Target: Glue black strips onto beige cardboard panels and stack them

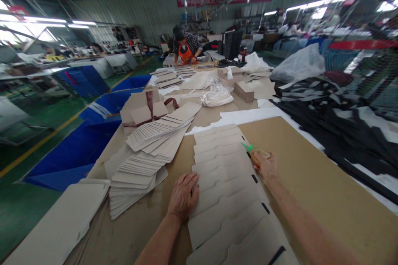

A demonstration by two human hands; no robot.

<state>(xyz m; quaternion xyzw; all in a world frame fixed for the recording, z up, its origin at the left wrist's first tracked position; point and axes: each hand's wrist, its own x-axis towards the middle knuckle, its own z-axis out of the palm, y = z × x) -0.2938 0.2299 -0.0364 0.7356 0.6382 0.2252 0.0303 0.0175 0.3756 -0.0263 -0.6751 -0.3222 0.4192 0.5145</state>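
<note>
A row of overlapping beige card panels runs up the table in front of me, with short black strips along its right edge. My left hand lies on the left edge of this row, fingers extended and resting on the cards. At the right edge, near the upper black strips, my right hand is closed around a tan, rounded tool with a bright green tip. The green end points away to the upper left, over the panels' edge. Its exact kind is unclear.
Fanned card stacks lie to the left, beside blue bins. Black strips of material are heaped at right. A clear plastic bundle sits farther up. Across the table stands a person in an orange apron.
</note>
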